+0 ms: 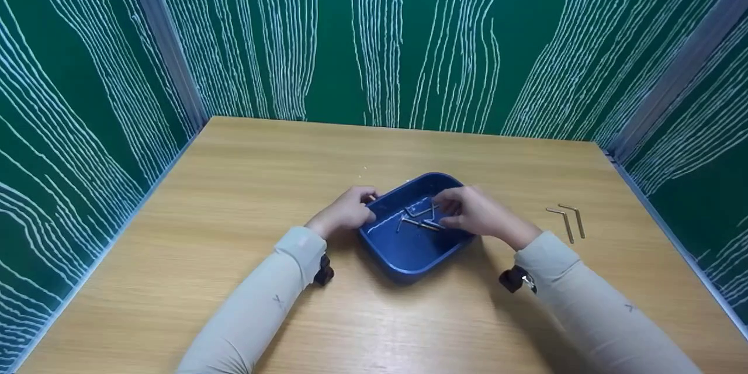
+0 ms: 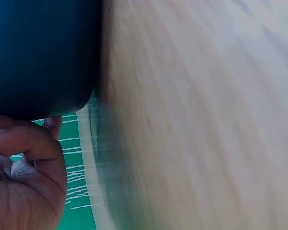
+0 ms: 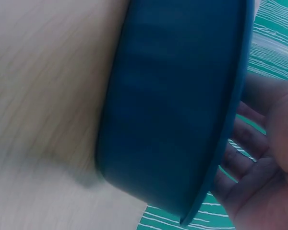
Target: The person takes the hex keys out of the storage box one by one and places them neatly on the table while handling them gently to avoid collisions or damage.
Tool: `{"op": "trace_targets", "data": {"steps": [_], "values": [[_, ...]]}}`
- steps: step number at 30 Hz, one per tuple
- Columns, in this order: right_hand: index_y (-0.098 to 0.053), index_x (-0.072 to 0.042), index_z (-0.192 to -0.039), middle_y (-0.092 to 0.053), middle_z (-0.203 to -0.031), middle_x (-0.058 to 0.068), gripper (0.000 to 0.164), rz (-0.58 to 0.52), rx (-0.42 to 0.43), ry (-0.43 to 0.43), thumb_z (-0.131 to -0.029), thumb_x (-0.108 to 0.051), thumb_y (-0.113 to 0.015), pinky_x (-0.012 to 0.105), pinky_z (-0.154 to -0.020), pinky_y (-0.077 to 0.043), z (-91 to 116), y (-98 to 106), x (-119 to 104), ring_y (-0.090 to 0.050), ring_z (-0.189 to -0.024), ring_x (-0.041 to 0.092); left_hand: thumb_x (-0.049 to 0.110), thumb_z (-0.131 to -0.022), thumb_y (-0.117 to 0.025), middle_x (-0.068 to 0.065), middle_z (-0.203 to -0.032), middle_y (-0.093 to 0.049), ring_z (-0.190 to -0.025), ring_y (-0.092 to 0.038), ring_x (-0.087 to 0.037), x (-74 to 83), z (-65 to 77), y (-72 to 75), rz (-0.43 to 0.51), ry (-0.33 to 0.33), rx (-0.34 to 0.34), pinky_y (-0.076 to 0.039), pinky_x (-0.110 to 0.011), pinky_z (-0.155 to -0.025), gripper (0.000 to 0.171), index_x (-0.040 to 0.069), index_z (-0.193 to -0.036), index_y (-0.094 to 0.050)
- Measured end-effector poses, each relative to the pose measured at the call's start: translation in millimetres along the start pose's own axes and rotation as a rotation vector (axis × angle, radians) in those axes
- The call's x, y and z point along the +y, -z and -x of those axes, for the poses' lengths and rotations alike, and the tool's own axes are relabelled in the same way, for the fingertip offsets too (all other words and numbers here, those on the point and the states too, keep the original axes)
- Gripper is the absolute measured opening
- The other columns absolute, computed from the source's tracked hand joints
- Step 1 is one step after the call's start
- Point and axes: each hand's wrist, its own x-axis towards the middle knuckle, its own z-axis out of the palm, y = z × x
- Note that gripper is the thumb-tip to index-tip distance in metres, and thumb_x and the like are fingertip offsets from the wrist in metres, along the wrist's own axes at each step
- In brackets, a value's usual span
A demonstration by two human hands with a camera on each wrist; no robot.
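Note:
A deep blue plastic tray [image 1: 403, 257] with rounded corners stands tilted across the middle of the table. Inside it lie several L-shaped metal hex keys [image 1: 418, 223], crossing one another. At the tray's left side my left hand [image 1: 349, 208] grips the rim, thumb over the edge; in the left wrist view its curled fingers [image 2: 26, 143] are right at the tray's end. My right hand [image 1: 476, 210] reaches over the right rim, bent fingers and thumb down among the keys. I cannot tell whether they pinch one. The right wrist view has the tray wall hiding the fingertips.
Two more L-shaped hex keys [image 1: 570, 223] lie side by side on the wooden table [image 1: 280, 152], right of the tray. Green walls [image 1: 333, 29] with pale wavy lines stand along the table's back and sides. A dark wrist camera [image 1: 512, 279] hangs under the right sleeve.

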Motion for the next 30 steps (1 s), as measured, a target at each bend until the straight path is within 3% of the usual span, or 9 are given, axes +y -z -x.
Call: {"op": "trace_targets", "data": {"steps": [7, 21, 26, 30], "values": [[-0.074, 0.008, -0.124, -0.078, -0.105, 0.021, 0.033, -0.009, -0.062, 0.010, -0.092, 0.001, -0.080, 0.049, -0.088, -0.065, -7.1, -6.5, -2.3, -0.076, -0.094, 0.029, -0.006, -0.086, -0.058, -0.018, -0.121, -0.071, -0.105, -0.063, -0.026, 1.5, 0.4, 0.6, -0.005, 0.019, 0.000, -0.054, -0.034, -0.090, 0.037, 0.002, -0.120, -0.071], [-0.074, 0.002, -0.132, -0.078, -0.120, 0.018, 0.037, 0.045, -0.187, -0.047, -0.096, -0.001, -0.078, 0.046, -0.093, -0.064, -18.5, -17.6, -7.3, -0.076, -0.103, 0.027, -0.006, -0.088, -0.060, -0.016, -0.122, -0.071, -0.108, -0.064, -0.027, -0.2, 0.0, 0.2, -0.008, 0.023, -0.002, -0.055, -0.037, -0.092, 0.035, 0.004, -0.118, -0.072], [-0.075, 0.001, -0.131, -0.078, -0.122, 0.018, 0.037, 0.037, -0.188, -0.046, -0.095, 0.003, -0.077, 0.045, -0.093, -0.065, -21.0, -20.5, -8.6, -0.077, -0.103, 0.026, -0.006, -0.087, -0.060, -0.016, -0.124, -0.071, -0.109, -0.064, -0.027, 0.0, -0.2, -0.2, -0.002, 0.029, 0.000, -0.055, -0.037, -0.094, 0.036, 0.005, -0.119, -0.072], [-0.079, 0.000, -0.123, -0.080, -0.111, 0.015, 0.033, 0.041, -0.165, -0.008, -0.090, 0.008, -0.077, 0.044, -0.088, -0.065, -24.6, -25.0, -7.4, -0.076, -0.095, 0.022, -0.008, -0.085, -0.059, -0.017, -0.122, -0.071, -0.105, -0.063, -0.024, 1.2, 1.0, -0.3, 0.015, 0.019, -0.005, -0.054, -0.033, -0.090, 0.037, 0.002, -0.119, -0.071]]}}
